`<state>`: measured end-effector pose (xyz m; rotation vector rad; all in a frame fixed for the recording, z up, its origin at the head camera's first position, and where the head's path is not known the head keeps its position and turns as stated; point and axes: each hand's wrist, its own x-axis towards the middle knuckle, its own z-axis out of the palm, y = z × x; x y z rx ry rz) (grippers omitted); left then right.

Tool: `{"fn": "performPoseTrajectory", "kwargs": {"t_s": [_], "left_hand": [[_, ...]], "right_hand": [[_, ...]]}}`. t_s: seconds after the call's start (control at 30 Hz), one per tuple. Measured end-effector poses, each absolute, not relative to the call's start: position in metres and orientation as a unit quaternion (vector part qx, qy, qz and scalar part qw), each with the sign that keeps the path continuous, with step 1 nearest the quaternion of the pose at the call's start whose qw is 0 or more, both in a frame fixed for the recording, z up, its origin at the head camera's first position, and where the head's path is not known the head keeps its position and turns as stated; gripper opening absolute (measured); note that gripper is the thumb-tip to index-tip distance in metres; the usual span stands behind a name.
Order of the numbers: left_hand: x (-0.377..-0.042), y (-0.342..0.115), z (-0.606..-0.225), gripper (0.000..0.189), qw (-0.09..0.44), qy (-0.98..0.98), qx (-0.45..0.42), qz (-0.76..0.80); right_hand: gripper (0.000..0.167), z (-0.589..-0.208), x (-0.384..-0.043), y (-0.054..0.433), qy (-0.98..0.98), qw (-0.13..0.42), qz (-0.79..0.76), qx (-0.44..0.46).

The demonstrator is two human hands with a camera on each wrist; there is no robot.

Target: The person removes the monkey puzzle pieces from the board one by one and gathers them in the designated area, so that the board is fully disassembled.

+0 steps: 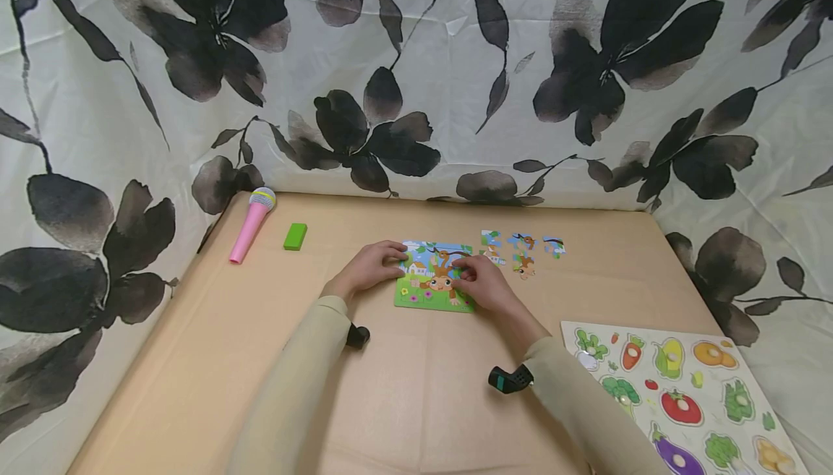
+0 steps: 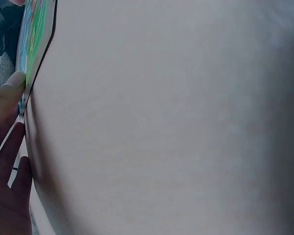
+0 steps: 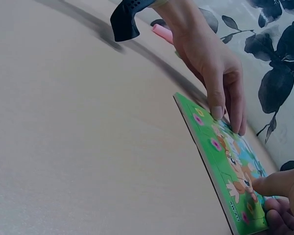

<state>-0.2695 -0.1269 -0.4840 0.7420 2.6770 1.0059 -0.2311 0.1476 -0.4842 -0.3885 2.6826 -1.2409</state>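
A jigsaw puzzle (image 1: 416, 298) in a flat board shows a brown monkey against green grass and a blue sky. My left hand (image 1: 366, 270) holds its left side; in the right wrist view the thumb (image 3: 216, 111) lies on the picture and the fingers reach the far edge. Across from it, my right hand (image 1: 484, 282) grips the right side, thumb on the picture near the monkey's face and fingers curled at the edge. Only a slanted strip of the puzzle (image 2: 37, 36) appears in the left wrist view.
Several loose puzzle pieces (image 1: 523, 241) lie right of the board. A pink toy microphone (image 1: 250, 229) and a green block (image 1: 295, 236) lie at the back left. A vegetable-picture board (image 1: 638, 374) takes up the table's front right. Floral cloth (image 1: 455, 63) hangs behind the table.
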Motion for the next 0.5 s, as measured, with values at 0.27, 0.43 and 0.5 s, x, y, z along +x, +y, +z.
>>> {"fn": "performPoseTrajectory", "kwargs": {"t_s": [0.27,0.43,0.5], "left_hand": [[-0.2692,-0.126,-0.4833,0.038,0.1,0.904,0.245,0.337],[-0.2695,-0.1256,-0.4836,0.038,0.099,0.903,0.244,0.34],[-0.2697,-0.1256,-0.4838,0.038,0.099,0.903,0.244,0.34]], "right_hand": [[0.04,-0.4809,-0.2298,0.1454,0.912,0.074,-0.37,-0.163],[0.042,-0.4773,-0.2297,0.1442,0.914,0.081,-0.356,-0.177],[0.041,-0.4764,-0.2303,0.1437,0.915,0.086,-0.352,-0.177]]}}
